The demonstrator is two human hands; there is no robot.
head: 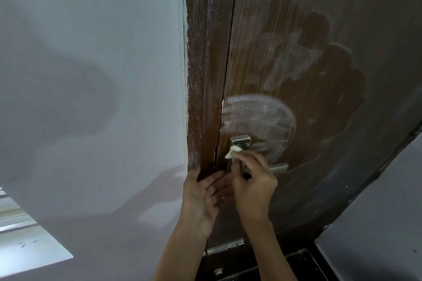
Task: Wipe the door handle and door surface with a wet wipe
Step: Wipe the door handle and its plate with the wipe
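A dark brown wooden door (pixel 319 75) fills the right of the view, with whitish wipe streaks and a pale smeared patch above the handle. The metal door handle (pixel 279 168) and its plate (pixel 241 142) sit near the door's left edge. My right hand (pixel 253 180) pinches a small white wet wipe (pixel 231 152) and presses it against the plate, covering most of the lever. My left hand (pixel 203 191) rests with straight fingers on the brown door frame (pixel 198 98) just left of the handle.
A grey-white wall (pixel 91 75) stands to the left of the frame. A bright tiled floor patch (pixel 29 246) shows at the lower left. A metal strip (pixel 226 246) lies at the door's bottom, with a dark threshold (pixel 285 267) beside it.
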